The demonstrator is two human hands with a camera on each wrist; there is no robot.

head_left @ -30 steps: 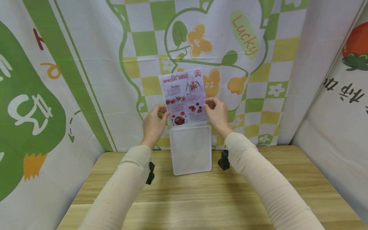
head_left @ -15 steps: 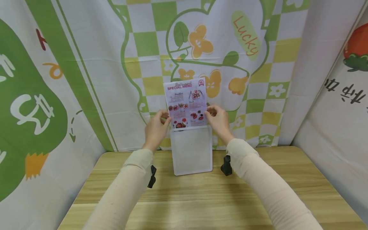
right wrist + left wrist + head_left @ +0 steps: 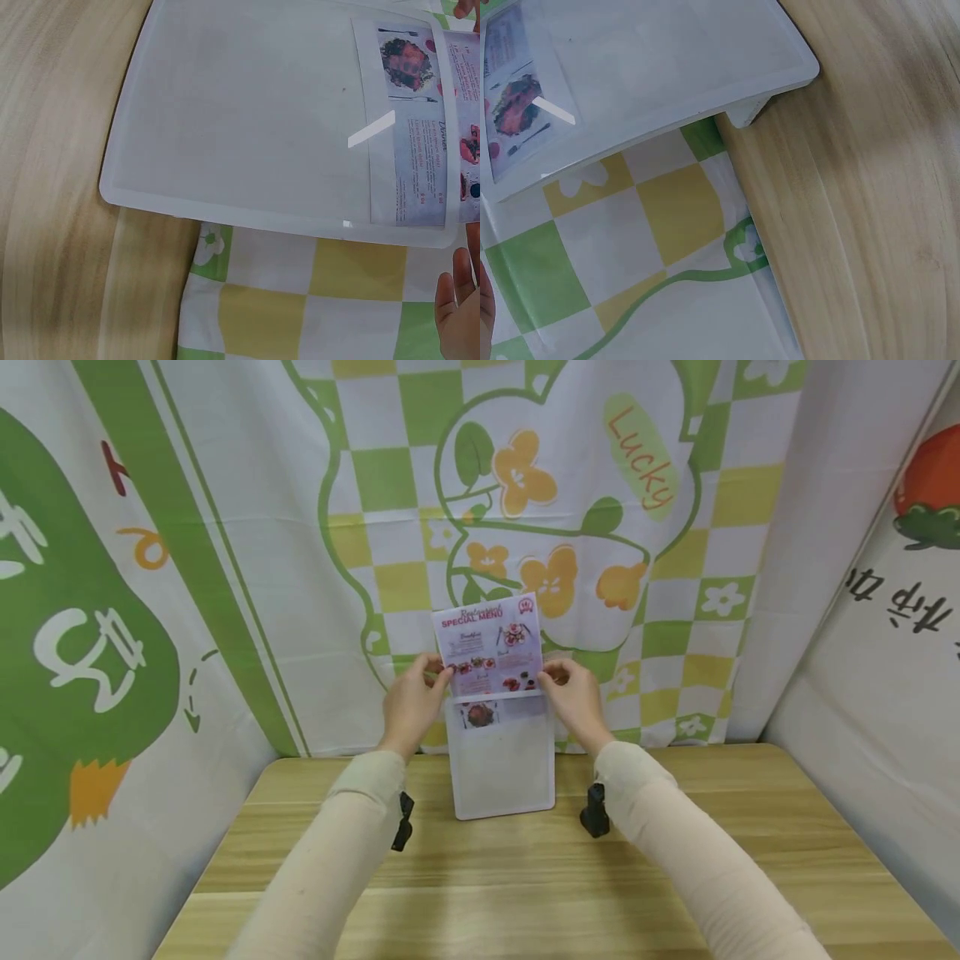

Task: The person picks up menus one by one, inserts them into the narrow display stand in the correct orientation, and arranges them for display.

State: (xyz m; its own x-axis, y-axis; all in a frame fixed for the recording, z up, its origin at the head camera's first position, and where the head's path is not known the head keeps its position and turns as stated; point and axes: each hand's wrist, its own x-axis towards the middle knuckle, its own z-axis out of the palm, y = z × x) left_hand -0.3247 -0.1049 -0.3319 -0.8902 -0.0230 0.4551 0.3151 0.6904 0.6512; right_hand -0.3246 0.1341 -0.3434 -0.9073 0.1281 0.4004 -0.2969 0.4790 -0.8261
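Left hand is pinching the left edge of the printed paper menu sheet with red "SPECIAL MENU" heading and food photos, thumb and fingers pressed together on the paper. Right hand is pinching the sheet's right edge in the same way. Both grips are sitting just above the top rim of the clear, frosted acrylic upright sign holder.

The sheet is standing upright, its lower strip sitting inside the holder's top slot; one food photo is showing through the clear panel, and the larger part of the sheet is projecting above the rim. In the right wrist view the inserted strip of the sheet is occupying one end of the holder, the rest of the pocket showing blank.

The holder is standing on the light wooden desk at its far edge, against the green, yellow and white checked cloth backdrop with flowers and the word "Lucky". Cream sleeves are covering both forearms.
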